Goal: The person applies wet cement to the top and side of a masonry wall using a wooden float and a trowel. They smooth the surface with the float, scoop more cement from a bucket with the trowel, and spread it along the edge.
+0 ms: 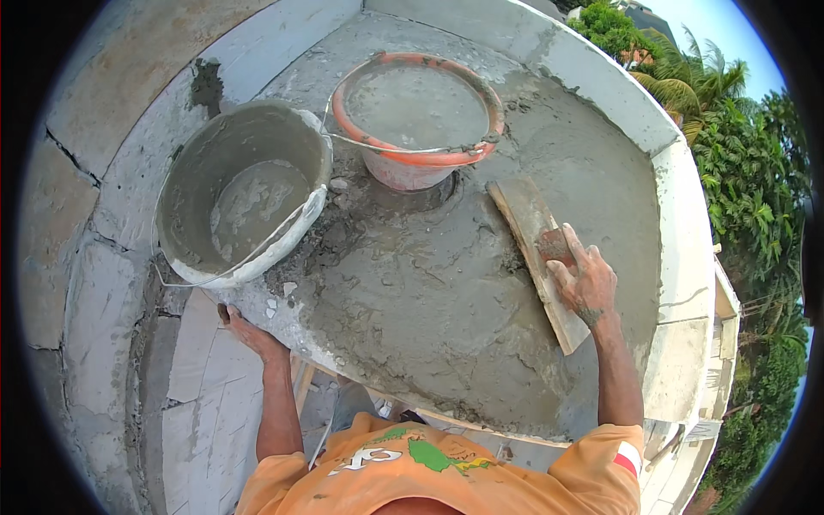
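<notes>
A long, flat wooden board [539, 273] is held on wet grey cement [412, 266], its reddish-brown handle [553, 245] clamped by fingers of the right hand [590, 280]. Whether the left hand's [249, 333] fingers are apart cannot be told. The cement's right side looks smoothed; the bumpy left seems undone.

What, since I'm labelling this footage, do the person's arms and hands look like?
Short orange sleeves leave both forearms bare; the right one bears a white-and-red patch. The left hand and right hand are ungloved, with grey mortar smeared on the right wrist.
</notes>
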Available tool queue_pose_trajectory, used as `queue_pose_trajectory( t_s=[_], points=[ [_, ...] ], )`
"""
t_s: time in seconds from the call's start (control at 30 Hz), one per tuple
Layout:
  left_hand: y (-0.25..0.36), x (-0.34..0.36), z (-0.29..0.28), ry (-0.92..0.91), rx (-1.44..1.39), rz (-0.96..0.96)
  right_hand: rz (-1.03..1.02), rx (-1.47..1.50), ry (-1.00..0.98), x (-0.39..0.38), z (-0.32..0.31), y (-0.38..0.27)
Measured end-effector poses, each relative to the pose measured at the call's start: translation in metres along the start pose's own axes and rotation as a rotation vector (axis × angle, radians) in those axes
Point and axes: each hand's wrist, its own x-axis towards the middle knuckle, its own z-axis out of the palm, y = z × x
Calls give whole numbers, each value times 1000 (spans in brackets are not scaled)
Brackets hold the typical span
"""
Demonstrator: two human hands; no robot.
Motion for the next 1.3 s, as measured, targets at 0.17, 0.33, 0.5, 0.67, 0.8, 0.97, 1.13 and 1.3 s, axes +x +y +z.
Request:
queue_pose_trajectory(
  t_s=[0.17,0.33,0.5,0.67,0.8,0.97,1.13,1.3],
  points=[
    [9,-3,-2,-53,88,46,-58,76,55,-41,-17,-30],
    [-9,1,-2,-39,86,51,59,-61,120,-33,-9,1],
    [-18,3,0,-44,164,68,-73,29,-7,-66,-18,-10],
    [-6,2,-11,29,225,61,-263,169,-31,-81,-38,-50],
    [-9,3,-4,54,228,139,-183,238,-88,-104,-40,-43],
    [-2,0,6,90,-63,7,-46,205,31,-126,-38,-42],
    [9,-6,2,138,-52,43,-74,211,-37,-141,-33,-38],
    [8,-2,8,118,-10,73,-57,191,-82,-146,-37,-35]
  ],
)
